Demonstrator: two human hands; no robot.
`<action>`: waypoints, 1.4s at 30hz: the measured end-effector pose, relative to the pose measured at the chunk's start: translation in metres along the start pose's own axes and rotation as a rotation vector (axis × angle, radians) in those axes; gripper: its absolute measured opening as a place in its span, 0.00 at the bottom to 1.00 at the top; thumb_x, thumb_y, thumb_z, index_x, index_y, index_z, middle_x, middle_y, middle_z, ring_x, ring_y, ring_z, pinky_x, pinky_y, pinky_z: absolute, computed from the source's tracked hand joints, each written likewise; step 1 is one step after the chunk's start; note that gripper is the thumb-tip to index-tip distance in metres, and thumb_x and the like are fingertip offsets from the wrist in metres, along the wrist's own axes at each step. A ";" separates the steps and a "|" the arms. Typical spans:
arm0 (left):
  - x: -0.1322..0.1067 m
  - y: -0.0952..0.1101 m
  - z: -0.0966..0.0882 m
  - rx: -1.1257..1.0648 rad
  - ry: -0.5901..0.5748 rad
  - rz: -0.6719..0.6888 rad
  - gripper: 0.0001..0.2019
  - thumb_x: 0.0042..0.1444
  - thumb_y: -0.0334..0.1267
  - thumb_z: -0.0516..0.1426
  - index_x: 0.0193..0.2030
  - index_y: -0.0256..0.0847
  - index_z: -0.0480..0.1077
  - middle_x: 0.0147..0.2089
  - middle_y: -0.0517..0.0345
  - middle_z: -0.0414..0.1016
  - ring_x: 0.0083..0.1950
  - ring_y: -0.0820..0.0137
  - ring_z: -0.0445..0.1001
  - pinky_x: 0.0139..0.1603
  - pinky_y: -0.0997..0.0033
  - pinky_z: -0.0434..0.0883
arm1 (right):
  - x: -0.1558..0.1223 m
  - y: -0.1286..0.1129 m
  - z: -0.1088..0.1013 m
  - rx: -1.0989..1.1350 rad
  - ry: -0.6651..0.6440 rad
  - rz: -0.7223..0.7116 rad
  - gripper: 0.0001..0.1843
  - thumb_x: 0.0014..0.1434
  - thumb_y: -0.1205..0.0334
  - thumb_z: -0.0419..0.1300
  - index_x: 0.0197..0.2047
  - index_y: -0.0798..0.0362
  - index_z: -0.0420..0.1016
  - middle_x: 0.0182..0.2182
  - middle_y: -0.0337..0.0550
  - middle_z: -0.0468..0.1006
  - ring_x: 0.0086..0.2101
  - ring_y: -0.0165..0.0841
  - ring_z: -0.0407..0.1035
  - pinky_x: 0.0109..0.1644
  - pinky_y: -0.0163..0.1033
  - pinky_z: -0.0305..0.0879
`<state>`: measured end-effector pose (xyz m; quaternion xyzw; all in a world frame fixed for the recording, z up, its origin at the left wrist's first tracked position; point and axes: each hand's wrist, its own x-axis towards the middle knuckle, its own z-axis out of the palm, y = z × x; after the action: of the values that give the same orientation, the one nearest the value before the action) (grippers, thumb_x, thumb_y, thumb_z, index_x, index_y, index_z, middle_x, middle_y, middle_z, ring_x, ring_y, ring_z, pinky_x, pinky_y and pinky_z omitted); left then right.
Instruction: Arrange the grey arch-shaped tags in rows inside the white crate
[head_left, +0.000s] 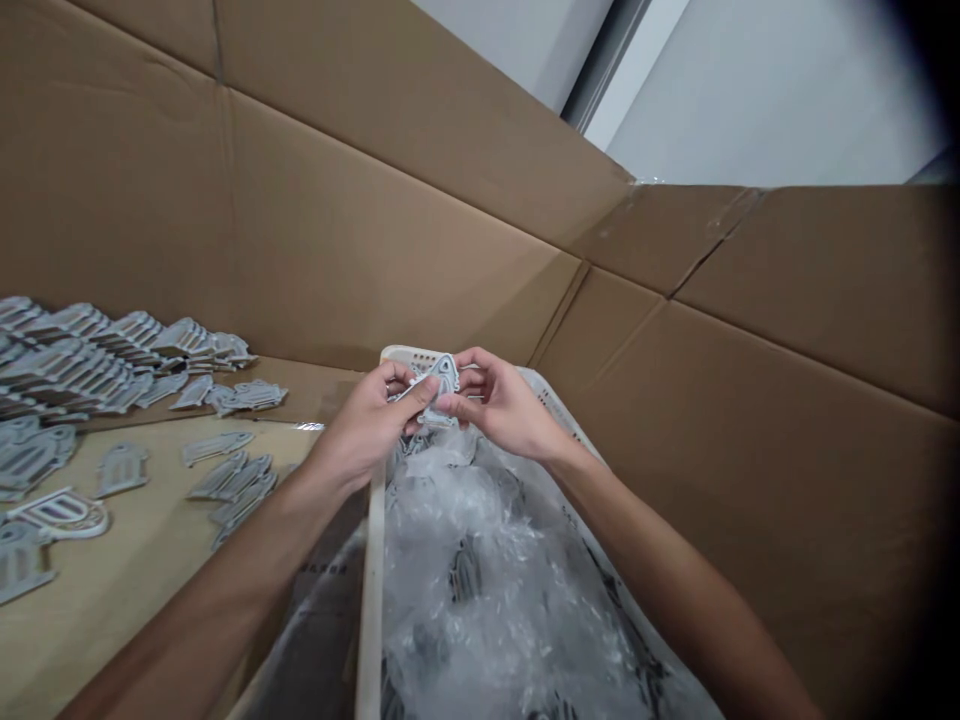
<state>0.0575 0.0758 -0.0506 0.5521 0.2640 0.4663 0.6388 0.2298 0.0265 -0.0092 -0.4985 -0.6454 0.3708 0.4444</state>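
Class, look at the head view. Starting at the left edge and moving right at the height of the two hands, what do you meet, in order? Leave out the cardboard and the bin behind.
Rows of grey pieces → left hand → held grey piece → right hand.

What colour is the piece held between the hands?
The held piece is light grey with darker grey lines; the head view shows it best.
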 end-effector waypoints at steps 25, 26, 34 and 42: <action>0.009 0.021 -0.026 -0.007 0.215 -0.047 0.12 0.58 0.39 0.68 0.37 0.39 0.69 0.35 0.54 0.74 0.32 0.69 0.74 0.24 0.75 0.61 | -0.014 0.072 -0.017 0.092 -0.040 0.345 0.17 0.59 0.59 0.70 0.48 0.49 0.70 0.33 0.37 0.72 0.32 0.30 0.68 0.34 0.35 0.68; 0.009 0.021 -0.026 -0.009 0.215 -0.048 0.12 0.57 0.39 0.68 0.37 0.39 0.69 0.35 0.54 0.74 0.31 0.69 0.74 0.24 0.75 0.61 | -0.010 0.076 -0.013 0.114 -0.035 0.332 0.17 0.60 0.59 0.70 0.48 0.49 0.69 0.33 0.37 0.73 0.33 0.30 0.69 0.34 0.35 0.68; 0.007 0.024 -0.025 0.061 0.203 -0.073 0.09 0.62 0.38 0.64 0.38 0.39 0.68 0.32 0.56 0.74 0.26 0.73 0.68 0.25 0.74 0.62 | 0.010 0.081 0.021 0.216 0.008 0.396 0.15 0.59 0.68 0.69 0.44 0.49 0.68 0.31 0.35 0.71 0.33 0.31 0.70 0.41 0.44 0.82; 0.009 0.019 -0.029 0.068 0.176 -0.032 0.11 0.60 0.41 0.66 0.38 0.39 0.69 0.33 0.56 0.74 0.29 0.71 0.72 0.26 0.73 0.60 | 0.012 0.083 0.041 0.291 0.023 0.621 0.19 0.56 0.72 0.70 0.42 0.48 0.64 0.33 0.36 0.75 0.30 0.35 0.80 0.39 0.43 0.79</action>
<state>0.0311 0.0966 -0.0380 0.5260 0.3435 0.4937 0.6014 0.2157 0.0552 -0.0965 -0.6068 -0.3982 0.5707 0.3840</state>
